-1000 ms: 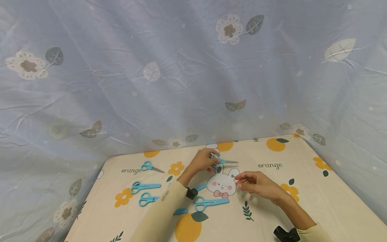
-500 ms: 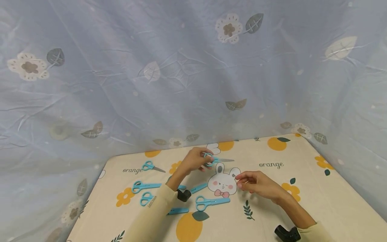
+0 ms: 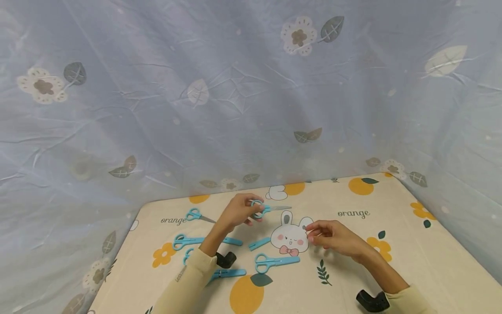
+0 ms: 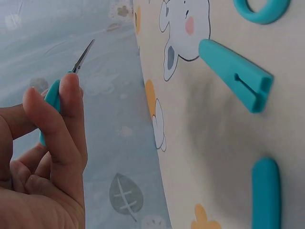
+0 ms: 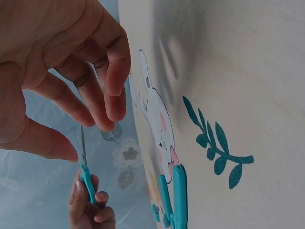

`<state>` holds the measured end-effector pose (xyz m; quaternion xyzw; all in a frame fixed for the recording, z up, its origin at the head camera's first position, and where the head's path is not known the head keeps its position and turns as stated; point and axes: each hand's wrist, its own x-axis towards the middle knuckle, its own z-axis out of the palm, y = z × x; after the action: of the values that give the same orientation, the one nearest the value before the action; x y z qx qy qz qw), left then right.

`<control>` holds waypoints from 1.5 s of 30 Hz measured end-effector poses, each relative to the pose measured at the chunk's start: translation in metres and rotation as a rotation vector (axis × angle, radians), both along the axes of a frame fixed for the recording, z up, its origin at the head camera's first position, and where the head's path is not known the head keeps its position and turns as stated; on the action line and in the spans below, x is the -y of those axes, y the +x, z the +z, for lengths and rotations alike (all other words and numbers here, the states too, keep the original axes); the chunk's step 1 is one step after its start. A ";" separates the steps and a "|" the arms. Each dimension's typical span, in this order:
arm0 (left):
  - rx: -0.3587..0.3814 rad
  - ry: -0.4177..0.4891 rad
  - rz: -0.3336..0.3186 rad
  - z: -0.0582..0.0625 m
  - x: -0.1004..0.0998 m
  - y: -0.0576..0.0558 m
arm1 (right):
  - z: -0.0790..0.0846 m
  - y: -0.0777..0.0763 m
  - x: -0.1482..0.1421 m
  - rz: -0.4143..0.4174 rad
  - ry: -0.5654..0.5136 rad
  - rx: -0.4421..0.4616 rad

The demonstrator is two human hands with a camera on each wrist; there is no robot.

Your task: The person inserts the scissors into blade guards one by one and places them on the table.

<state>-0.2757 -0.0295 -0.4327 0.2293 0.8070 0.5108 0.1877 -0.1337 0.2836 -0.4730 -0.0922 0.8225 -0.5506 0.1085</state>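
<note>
In the head view my left hand (image 3: 241, 212) grips a pair of scissors (image 3: 266, 208) by the blue handle loops, above the table. The bare metal blades point right, close together. The left wrist view shows thumb and fingers pinching the blue handle (image 4: 53, 95). My right hand (image 3: 333, 237) hovers beside the printed rabbit face, fingers loosely bent and holding nothing; the right wrist view shows a gap between thumb and fingertips. Below the left hand lies a loose blue blade cover (image 3: 259, 244). Nearer the front are scissors in a blue cover (image 3: 276, 261).
Bare-bladed scissors (image 3: 201, 216) lie at the back left. More blue covered scissors (image 3: 189, 241) rest on the left, some partly hidden by the left arm. The patterned tablecloth (image 3: 392, 261) meets a grey-blue curtain (image 3: 251, 109) at the back.
The left hand has moved left with the scissors, away from the right hand. Its forearm now hides different parts of the scissors on the left. The right hand stays about where it was.
</note>
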 end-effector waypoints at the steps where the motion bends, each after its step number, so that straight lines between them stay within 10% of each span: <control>1: 0.001 -0.002 0.003 0.000 0.003 0.000 | 0.000 -0.001 0.000 -0.002 0.002 0.003; 32: 0.061 0.051 0.130 -0.012 0.086 0.022 | 0.003 -0.037 0.034 0.043 0.160 -0.136; 45: 0.057 0.074 0.159 -0.011 0.110 0.031 | 0.003 -0.064 0.061 0.182 0.263 -0.235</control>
<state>-0.2445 -0.1398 -0.4435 0.1568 0.7976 0.5598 0.1608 -0.1981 0.2229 -0.4696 -0.2147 0.8827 -0.4116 0.0722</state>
